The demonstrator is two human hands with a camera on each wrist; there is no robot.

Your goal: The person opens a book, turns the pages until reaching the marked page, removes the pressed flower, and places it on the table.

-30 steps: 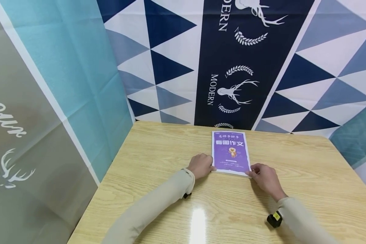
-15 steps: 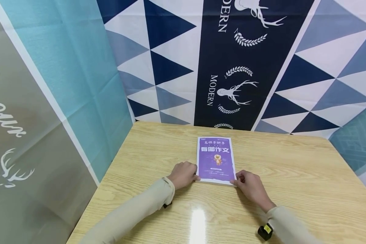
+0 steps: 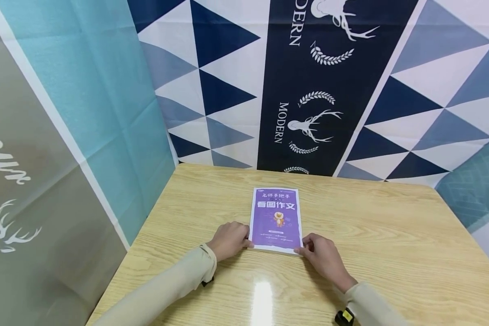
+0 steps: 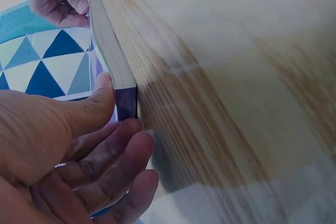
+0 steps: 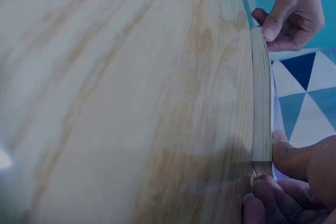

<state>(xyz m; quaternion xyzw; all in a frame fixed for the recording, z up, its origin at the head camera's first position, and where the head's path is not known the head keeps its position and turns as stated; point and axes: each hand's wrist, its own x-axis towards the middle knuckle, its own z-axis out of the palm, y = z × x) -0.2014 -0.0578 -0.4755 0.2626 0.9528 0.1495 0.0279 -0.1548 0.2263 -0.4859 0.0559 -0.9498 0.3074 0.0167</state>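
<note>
The big cloth (image 3: 305, 86) at the back had blue & white triangles, plus a dark stripe w/ white deer heads & the word MODERN. Another cloth (image 3: 118, 99) hung on the left side, part blue-green, part gray-brown, w/ a white line btwn.

Below was the table (image 3: 203, 190), pale yellow wood w/ wavy lines. A person's two cream sleeves, L sleeve (image 3: 163, 290) & R sleeve (image 3: 371, 303), reached in over it from the front.

The book (image 3: 275, 219) lay flat on the table, near the back edge & a bit left of the mid. It was purple w/ a white border & white Chinese writing. Its page edges (image 4: 111, 45) faced the person.

L hand (image 3: 230, 240) pinched the near left corner: thumb on the cover, fingertips by the spine. R hand (image 3: 326, 258) pinched the near right corner the same way, thumb up top, fingers at the side. So both had hold of the same book.

A shiny white spot (image 3: 262, 299) was on the wood btwn the arms. A small black box w/ a yellow bit (image 3: 344, 317) sat at the R wrist. The smallest pic was an orange animal (image 3: 279, 219) on the cover.
</note>
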